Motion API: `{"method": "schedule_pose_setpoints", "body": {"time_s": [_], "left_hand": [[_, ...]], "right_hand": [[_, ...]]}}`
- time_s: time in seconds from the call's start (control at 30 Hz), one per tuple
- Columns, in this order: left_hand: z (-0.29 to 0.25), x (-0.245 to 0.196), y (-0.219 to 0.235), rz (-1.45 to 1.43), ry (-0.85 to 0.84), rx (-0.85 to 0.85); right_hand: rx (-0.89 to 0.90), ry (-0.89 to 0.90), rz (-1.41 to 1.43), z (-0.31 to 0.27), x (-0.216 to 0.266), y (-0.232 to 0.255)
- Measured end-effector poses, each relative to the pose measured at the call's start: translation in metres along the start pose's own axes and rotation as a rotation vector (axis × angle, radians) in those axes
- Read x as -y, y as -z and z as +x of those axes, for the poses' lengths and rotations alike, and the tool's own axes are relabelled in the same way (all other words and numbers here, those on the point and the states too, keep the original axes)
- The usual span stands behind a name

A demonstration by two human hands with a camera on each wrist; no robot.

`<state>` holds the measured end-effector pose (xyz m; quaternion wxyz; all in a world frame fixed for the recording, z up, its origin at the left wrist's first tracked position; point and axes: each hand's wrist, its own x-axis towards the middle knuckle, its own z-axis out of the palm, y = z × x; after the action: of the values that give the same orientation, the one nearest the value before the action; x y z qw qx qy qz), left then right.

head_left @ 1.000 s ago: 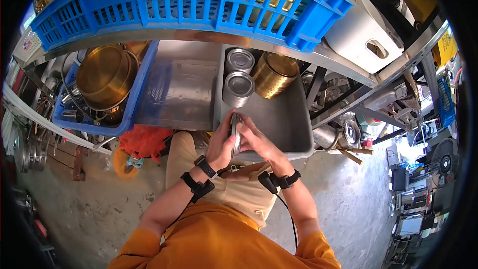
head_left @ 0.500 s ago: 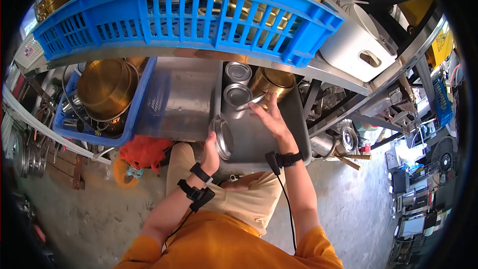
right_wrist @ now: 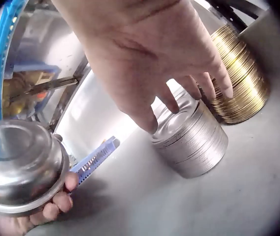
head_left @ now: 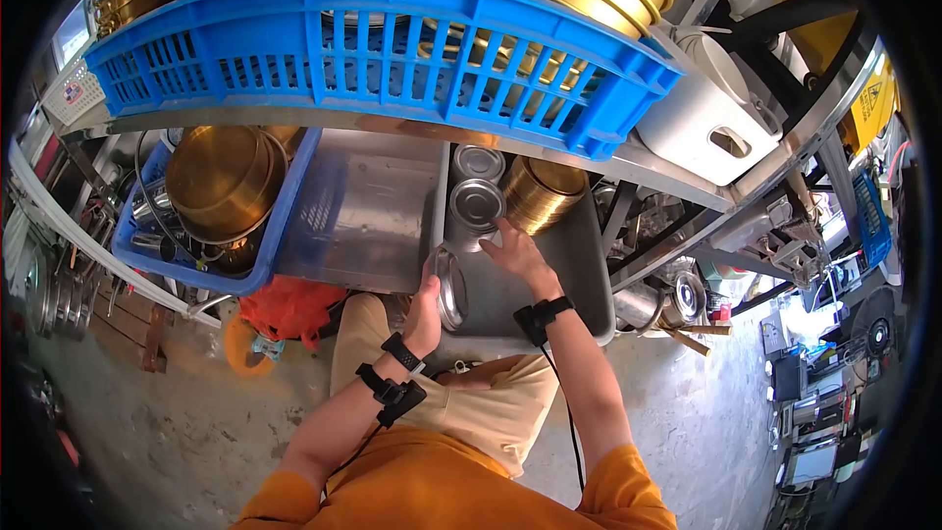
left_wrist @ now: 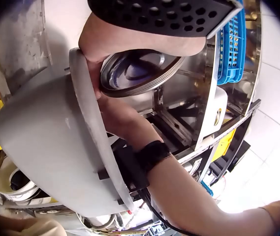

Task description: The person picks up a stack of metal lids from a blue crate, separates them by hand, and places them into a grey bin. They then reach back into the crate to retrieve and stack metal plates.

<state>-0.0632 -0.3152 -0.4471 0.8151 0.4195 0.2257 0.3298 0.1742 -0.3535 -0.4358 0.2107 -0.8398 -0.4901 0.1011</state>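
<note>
My left hand (head_left: 422,319) grips several nested shallow steel bowls (head_left: 452,292) by the rim, tilted on edge, at the left side of a grey tub (head_left: 559,285). Their stacked rims show in the left wrist view; in the right wrist view the rounded underside faces up. My right hand (head_left: 522,260) hovers palm down over a stack of round silver discs (right_wrist: 194,147) in the tub, fingers spread and loosely bent, thumb tip right at the top rim. Behind it stands another silver stack (head_left: 479,161), with a stack of brass-coloured pieces (head_left: 551,198) to the right.
Overhead, a shelf bears a blue slotted crate (head_left: 392,59) with gold-coloured pans and a white bin (head_left: 706,128). Left of the tub lie a steel tray (head_left: 358,206) and a blue basket (head_left: 280,236) with brass pots. A red bag (head_left: 289,309) is on the floor below.
Both hands were together on a thin metal piece, then parted. The right hand carried a disc to the front silver stack and let go; the left kept the bowls, lowering slightly toward my body.
</note>
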Motion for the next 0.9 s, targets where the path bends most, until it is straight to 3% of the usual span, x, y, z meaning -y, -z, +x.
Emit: {"method": "schedule_pose_setpoints", "body": {"time_s": [0.13, 0.27, 0.33, 0.47, 0.53, 0.57, 0.63, 0.67, 0.73, 0.77, 0.8, 0.83, 0.9], "left_hand": [[0.000, 0.002, 0.001, 0.020, 0.033, 0.014], [0.002, -0.001, 0.005, 0.056, 0.107, 0.088], [0.001, 0.002, 0.003, 0.021, 0.027, 0.017], [-0.004, -0.006, -0.002, 0.003, 0.033, 0.035], [-0.006, -0.011, -0.005, 0.055, 0.021, 0.015], [-0.005, -0.010, -0.004, 0.054, 0.021, 0.014], [-0.002, -0.005, -0.002, -0.011, 0.021, 0.048], [-0.001, -0.002, 0.001, -0.014, 0.025, 0.042], [0.003, -0.001, 0.008, 0.078, 0.057, 0.206], [0.002, 0.000, 0.006, 0.079, 0.064, 0.205], [0.000, -0.002, 0.001, 0.235, -0.081, 0.191], [-0.002, -0.005, -0.003, 0.390, -0.224, 0.177], [-0.006, -0.011, -0.006, 0.458, -0.249, 0.190]], "right_hand": [[0.048, -0.036, -0.241, -0.012, 0.016, 0.000], [0.103, -0.090, -0.250, -0.004, 0.002, -0.007], [0.166, -0.061, -0.108, 0.001, -0.002, -0.006], [0.203, -0.082, -0.070, -0.004, 0.007, -0.003], [0.016, -0.031, -0.185, -0.014, 0.020, -0.003], [0.018, -0.030, -0.185, -0.017, 0.027, 0.001], [0.032, 0.000, 0.116, -0.031, 0.056, 0.022], [0.039, -0.001, 0.116, -0.041, 0.073, 0.035], [0.381, -0.180, 0.420, -0.058, 0.102, 0.057], [0.440, -0.095, 0.449, -0.064, 0.105, 0.054], [0.443, -0.100, 0.451, -0.068, 0.108, 0.055], [0.464, -0.157, 0.454, -0.072, 0.110, 0.057], [0.549, -0.296, 0.545, -0.077, 0.106, 0.053]]}}
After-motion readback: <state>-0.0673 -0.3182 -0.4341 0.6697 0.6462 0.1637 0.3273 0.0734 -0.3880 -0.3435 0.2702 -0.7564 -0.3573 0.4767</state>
